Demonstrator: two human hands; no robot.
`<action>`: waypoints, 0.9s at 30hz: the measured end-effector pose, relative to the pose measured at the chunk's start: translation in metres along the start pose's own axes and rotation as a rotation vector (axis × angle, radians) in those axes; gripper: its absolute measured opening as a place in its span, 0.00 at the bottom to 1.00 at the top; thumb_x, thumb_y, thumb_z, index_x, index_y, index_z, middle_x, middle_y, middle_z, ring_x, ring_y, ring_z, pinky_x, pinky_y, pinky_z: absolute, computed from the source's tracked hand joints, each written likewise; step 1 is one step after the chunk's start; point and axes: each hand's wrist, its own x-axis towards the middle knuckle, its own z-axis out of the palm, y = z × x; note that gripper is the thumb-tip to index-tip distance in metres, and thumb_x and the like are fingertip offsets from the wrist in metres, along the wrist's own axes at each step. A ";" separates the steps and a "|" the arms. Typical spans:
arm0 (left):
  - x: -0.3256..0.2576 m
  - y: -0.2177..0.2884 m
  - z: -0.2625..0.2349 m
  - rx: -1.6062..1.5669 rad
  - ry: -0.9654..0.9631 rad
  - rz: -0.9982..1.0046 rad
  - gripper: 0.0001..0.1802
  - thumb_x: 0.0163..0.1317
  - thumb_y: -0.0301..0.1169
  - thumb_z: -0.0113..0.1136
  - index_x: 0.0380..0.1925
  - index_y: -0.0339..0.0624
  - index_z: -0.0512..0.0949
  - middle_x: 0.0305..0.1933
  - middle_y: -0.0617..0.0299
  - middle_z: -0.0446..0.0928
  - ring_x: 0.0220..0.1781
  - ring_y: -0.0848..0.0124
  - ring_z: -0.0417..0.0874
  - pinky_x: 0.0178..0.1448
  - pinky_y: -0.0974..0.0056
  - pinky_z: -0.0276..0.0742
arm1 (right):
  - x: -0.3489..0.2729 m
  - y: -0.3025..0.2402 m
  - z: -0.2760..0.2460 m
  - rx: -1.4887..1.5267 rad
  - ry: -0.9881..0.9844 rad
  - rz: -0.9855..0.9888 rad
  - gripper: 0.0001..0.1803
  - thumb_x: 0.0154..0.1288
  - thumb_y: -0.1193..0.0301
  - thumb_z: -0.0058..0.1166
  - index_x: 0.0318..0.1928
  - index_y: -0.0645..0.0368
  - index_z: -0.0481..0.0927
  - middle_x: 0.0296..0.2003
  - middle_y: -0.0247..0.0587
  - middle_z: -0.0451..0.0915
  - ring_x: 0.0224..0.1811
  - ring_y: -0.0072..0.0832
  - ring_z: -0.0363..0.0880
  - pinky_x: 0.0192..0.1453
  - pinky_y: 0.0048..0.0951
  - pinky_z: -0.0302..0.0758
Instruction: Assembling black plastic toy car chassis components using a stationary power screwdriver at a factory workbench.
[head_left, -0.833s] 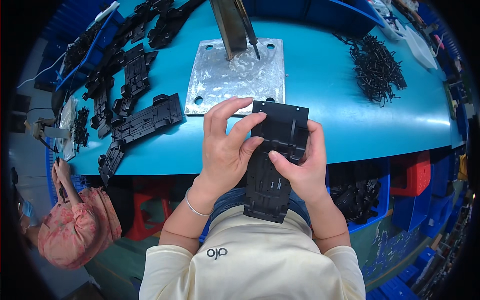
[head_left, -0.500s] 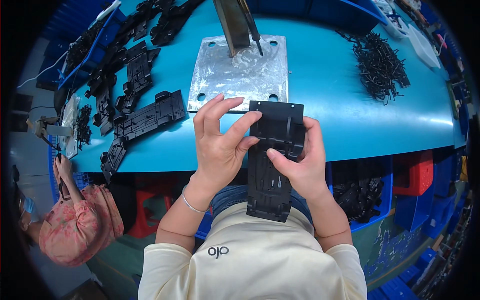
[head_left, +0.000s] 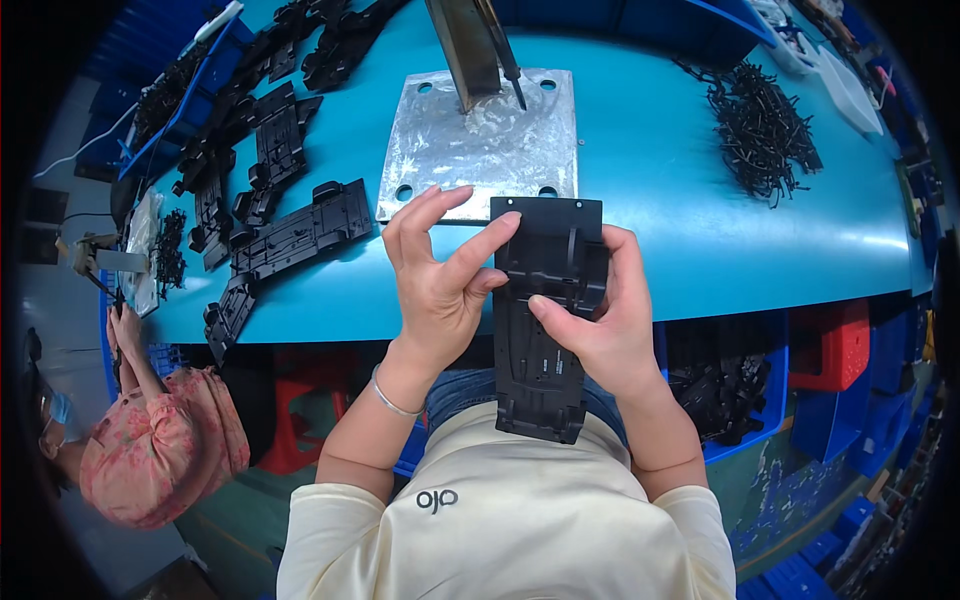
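A long black moulded plastic chassis [head_left: 540, 320] is held upright in front of my shirt, its top end overlapping the front edge of a metal plate from this viewpoint. My right hand [head_left: 610, 320] grips its right side, thumb across the face and the other fingers mostly behind. At the left edge, my left hand [head_left: 435, 260] has the index fingertip on the upper face and the thumb against the side. Its remaining fingers are lifted and spread. Two small holes show along the chassis's top end.
The metal plate [head_left: 480, 150] bears an upright post [head_left: 465, 50] and a thin dark rod. More black chassis [head_left: 300, 235] lie left; a heap of thin black parts [head_left: 765, 130] lies right. A blue bin [head_left: 775, 390] stands below the table's right edge. A co-worker [head_left: 165, 440] sits left.
The chassis's top end has shifted slightly left and upward, with both hands still on it. My left index finger has moved a little along with it.
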 end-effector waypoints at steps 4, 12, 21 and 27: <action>-0.004 0.009 0.007 -0.063 0.065 -0.114 0.16 0.42 0.26 0.55 0.36 0.51 0.75 0.41 0.63 0.67 0.46 0.64 0.63 0.50 0.65 0.58 | 0.000 0.000 0.001 -0.121 0.016 -0.040 0.27 0.43 0.78 0.55 0.43 0.64 0.54 0.34 0.44 0.71 0.36 0.24 0.72 0.38 0.22 0.70; 0.003 0.032 0.014 -0.142 0.149 0.032 0.23 0.36 0.15 0.49 0.36 0.45 0.75 0.40 0.58 0.70 0.37 0.63 0.72 0.39 0.66 0.70 | -0.004 -0.002 0.004 -0.251 0.088 -0.132 0.28 0.43 0.78 0.55 0.44 0.64 0.54 0.33 0.47 0.72 0.34 0.29 0.74 0.35 0.24 0.71; 0.002 0.052 0.012 -0.038 0.076 0.029 0.26 0.37 0.13 0.46 0.40 0.44 0.73 0.43 0.50 0.67 0.46 0.54 0.69 0.44 0.63 0.70 | -0.007 -0.002 0.004 -0.422 0.126 -0.286 0.29 0.42 0.78 0.55 0.45 0.64 0.53 0.33 0.50 0.70 0.31 0.40 0.74 0.31 0.30 0.70; 0.005 0.053 0.006 -0.266 -0.068 0.064 0.36 0.40 0.38 0.59 0.48 0.30 0.60 0.52 0.39 0.58 0.50 0.45 0.63 0.51 0.57 0.62 | -0.013 -0.009 0.002 -0.528 0.095 -0.460 0.30 0.45 0.75 0.53 0.47 0.66 0.52 0.33 0.52 0.68 0.29 0.45 0.71 0.30 0.33 0.69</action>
